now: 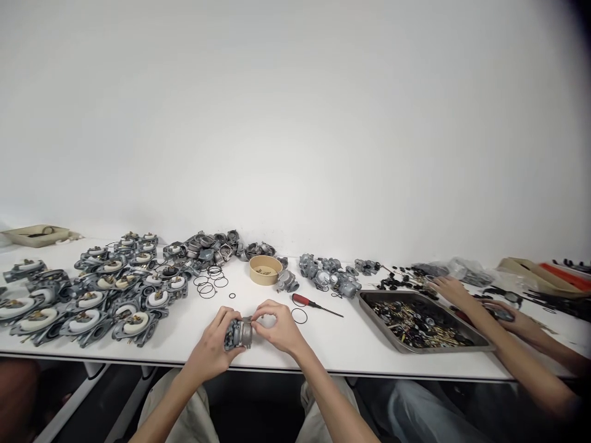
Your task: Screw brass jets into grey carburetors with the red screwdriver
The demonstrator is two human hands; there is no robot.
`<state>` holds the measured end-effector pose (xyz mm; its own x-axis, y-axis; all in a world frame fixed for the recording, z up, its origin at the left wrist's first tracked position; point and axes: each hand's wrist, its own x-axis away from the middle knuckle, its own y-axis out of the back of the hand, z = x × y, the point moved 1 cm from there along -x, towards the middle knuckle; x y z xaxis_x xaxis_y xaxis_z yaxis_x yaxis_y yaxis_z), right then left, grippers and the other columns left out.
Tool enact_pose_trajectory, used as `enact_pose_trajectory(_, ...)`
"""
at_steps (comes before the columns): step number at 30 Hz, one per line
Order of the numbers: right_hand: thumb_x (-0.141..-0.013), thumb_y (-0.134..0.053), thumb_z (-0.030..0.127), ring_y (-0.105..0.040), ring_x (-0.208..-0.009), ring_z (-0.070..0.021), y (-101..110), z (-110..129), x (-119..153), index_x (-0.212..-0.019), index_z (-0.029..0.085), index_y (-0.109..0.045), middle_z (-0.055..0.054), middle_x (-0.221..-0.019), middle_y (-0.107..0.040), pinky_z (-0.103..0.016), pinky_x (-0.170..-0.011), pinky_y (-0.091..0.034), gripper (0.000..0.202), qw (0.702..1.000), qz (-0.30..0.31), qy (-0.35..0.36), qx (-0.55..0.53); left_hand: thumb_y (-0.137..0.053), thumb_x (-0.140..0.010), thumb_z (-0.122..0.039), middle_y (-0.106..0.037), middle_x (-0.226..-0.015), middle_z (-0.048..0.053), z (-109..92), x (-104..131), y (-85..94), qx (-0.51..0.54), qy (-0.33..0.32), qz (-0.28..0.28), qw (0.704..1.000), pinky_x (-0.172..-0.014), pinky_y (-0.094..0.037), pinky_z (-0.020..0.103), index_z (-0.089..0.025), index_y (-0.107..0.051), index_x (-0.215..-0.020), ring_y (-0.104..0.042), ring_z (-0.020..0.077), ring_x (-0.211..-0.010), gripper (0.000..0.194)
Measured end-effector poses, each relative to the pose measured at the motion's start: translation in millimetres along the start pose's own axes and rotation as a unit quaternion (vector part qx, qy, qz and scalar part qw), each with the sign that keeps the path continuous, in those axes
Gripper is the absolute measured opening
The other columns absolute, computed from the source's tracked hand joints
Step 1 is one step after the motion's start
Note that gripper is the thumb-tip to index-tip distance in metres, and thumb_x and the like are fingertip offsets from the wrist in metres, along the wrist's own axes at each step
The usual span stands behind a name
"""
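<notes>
My left hand (213, 346) is wrapped round a grey metal carburetor (239, 334), holding it on its side just above the table's front edge. At the carburetor's right end, my right hand (278, 326) has thumb and forefinger pinched together against the rim. Whatever those fingertips grip is too small to make out. Just beyond the hands lies a small black O-ring (232, 296). A larger black rubber ring (299, 316) and a screwdriver (302, 299) with a red and black handle rest to the right.
Carburetors with white floats (85, 321) crowd the left side. Behind are heaped metal bodies (207, 247), loose rubber rings (206, 289) and a round tan tub (265, 271). On the right, a metal tray (392, 343) holds small brass and black parts, beside a co-worker's hands (450, 289).
</notes>
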<state>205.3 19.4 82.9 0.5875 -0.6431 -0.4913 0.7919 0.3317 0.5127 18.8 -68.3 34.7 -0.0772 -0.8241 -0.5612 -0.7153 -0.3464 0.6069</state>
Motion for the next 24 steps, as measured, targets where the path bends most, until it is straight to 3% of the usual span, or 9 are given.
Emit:
enact_pose_trajectory(5,-0.077,-0.068,0.018,-0.069,-0.078,-0.0191,18,-26,-2,-0.079,0.021,-0.077,-0.004,-0.082,-0.077,-0.028,-0.073,-0.051,0.010,0.997,-0.007,-0.064,0.050,-0.077,-0.072,-0.020,-0.056,-0.114,0.006,11,-3,7.3,0.097,0.082,-0.006,0.992,-0.089,-0.046,0.035,-0.026,-0.051,-0.117,-0.058,0.0269,-0.104,0.052)
enact_pose_trajectory(9,-0.075,-0.068,0.020,-0.069,-0.071,-0.0198,20,-47,2,-0.078,0.022,-0.078,-0.004,-0.079,-0.078,-0.028,-0.068,-0.049,0.010,0.982,0.013,-0.126,0.140,-0.084,-0.068,-0.034,-0.057,-0.109,0.004,24,-4,18.1,0.262,0.141,-0.011,0.955,-0.079,-0.044,0.028,-0.025,-0.047,-0.118,-0.058,0.0238,-0.097,0.063)
enact_pose_trajectory(14,-0.077,-0.068,0.023,-0.070,-0.072,-0.0194,7,-57,8,-0.078,0.024,-0.078,-0.002,-0.078,-0.078,-0.027,-0.067,-0.047,0.010,0.976,0.014,-0.140,0.165,-0.089,-0.064,-0.039,-0.055,-0.105,0.003,24,0,24.1,0.402,0.124,-0.037,0.906,-0.072,-0.040,0.024,-0.026,-0.045,-0.115,-0.055,0.0202,-0.091,0.068)
enact_pose_trajectory(24,-0.083,-0.066,0.028,-0.069,-0.078,-0.0197,-1,-63,11,-0.081,0.025,-0.079,-0.003,-0.088,-0.078,-0.026,-0.069,-0.046,0.013,0.970,0.003,-0.123,0.207,-0.095,-0.054,-0.030,-0.049,-0.126,0.005,26,8,24.6,0.468,0.103,-0.027,0.878,-0.072,-0.042,0.023,-0.028,-0.052,-0.111,-0.055,0.0213,-0.098,0.071)
